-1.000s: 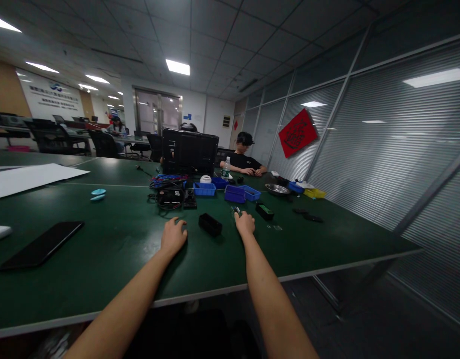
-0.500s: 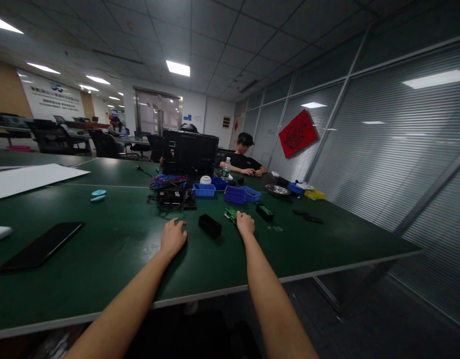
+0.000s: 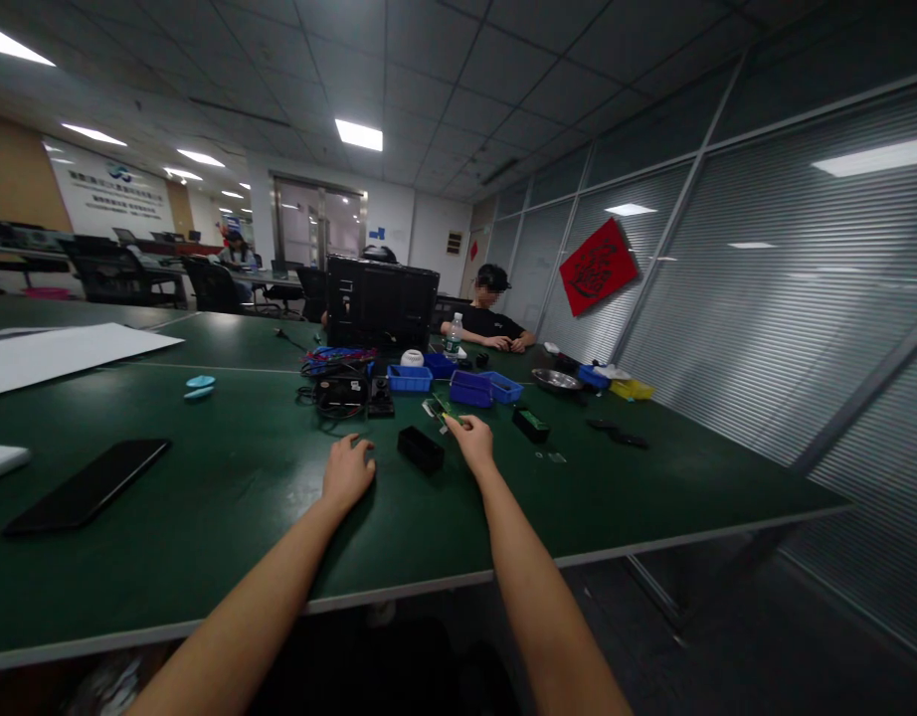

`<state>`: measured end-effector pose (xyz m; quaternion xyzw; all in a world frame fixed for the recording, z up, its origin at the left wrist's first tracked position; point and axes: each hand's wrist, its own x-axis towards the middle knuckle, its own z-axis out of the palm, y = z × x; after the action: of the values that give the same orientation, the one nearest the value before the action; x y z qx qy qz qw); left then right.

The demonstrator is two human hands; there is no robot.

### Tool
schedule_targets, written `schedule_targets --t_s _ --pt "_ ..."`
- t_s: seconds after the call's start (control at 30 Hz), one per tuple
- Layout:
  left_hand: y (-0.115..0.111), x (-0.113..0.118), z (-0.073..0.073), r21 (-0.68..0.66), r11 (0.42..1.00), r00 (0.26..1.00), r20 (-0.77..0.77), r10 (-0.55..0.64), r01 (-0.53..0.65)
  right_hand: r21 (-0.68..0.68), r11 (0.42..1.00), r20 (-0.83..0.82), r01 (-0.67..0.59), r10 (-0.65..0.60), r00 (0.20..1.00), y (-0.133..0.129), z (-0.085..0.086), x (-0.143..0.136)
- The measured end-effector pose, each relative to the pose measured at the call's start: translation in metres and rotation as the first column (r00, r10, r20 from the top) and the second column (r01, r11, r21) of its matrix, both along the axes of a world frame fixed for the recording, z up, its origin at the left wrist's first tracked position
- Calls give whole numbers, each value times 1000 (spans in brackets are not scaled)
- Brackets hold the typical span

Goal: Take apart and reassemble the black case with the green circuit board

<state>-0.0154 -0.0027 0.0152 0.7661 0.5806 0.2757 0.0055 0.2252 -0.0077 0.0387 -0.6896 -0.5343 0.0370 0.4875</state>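
Note:
My right hand (image 3: 473, 444) pinches the near edge of a green circuit board (image 3: 440, 407), which is tilted above the table just behind a black open box (image 3: 421, 449). To the left of that box my left hand (image 3: 348, 471) rests on the green tabletop (image 3: 265, 497), fingers apart and holding nothing. Right of my right hand stands a second black box (image 3: 531, 425) with a green board in its top. Small clear pieces (image 3: 557, 457) lie in front of it.
Behind the hands are blue bins (image 3: 471, 388), black devices with cables (image 3: 340, 391), a white ball (image 3: 412, 358), a bottle (image 3: 454, 335) and a monitor (image 3: 382, 303). A metal bowl (image 3: 556, 379) stands right, a black tablet (image 3: 90, 485) left. A person (image 3: 492, 316) sits across the table.
My right hand has moved left with the circuit board, which now sits behind the open black box at another angle. My left hand has stayed in place.

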Motion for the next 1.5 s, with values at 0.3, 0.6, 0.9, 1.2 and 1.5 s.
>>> schedule_targets --t_s 0.3,0.6,0.9,1.2,1.5 --pt "2 -1 -4 17 1000 1000 -6 2 -2 60 998 325 -35 14 946 -15 1 -34" --pt "3 -1 -4 5 1000 1000 7 4 -4 -48 999 407 -16 34 913 -20 5 -39" --pt "4 -1 -6 -15 1000 1000 19 -4 4 -115 993 418 17 33 908 -21 5 -42" --pt "3 -1 -6 15 1000 1000 -7 -11 11 -244 969 430 -29 135 893 -19 3 -40" --pt "0 3 0 -11 996 991 96 -88 90 -300 906 231 -300 374 898 -18 2 -35"
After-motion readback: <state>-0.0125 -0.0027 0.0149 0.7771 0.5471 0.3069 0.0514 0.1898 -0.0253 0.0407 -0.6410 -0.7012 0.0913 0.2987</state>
